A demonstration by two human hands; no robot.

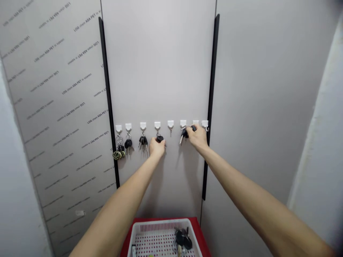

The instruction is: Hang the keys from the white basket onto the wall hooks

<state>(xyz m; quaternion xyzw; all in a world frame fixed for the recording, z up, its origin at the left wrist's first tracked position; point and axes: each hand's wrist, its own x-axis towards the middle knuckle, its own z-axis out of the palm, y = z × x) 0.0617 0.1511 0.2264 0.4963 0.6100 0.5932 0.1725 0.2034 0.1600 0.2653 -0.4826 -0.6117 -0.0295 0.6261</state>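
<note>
My left hand (157, 147) is closed around a bunch of keys with black heads (160, 138), which hangs from a white hook (157, 125). To the right, my right hand (197, 136) grips another bunch of black-headed keys (184, 133) just below a hook (183, 124); whether its ring sits on that hook I cannot tell. Between my hands, one hook (170, 124) carries only a small thin metal piece. Further left hang black-headed keys (143, 140), a second bunch (128, 143) and keys with a round brass-coloured piece (117, 155).
Below, a white perforated basket (162, 225) holds a pile of keys (182, 238) and stands on a red surface (198, 232). Black vertical strips (107, 89) edge the pale panel (159, 64). Printed wall covering (61, 117) lies left, a plain grey wall (262, 107) right.
</note>
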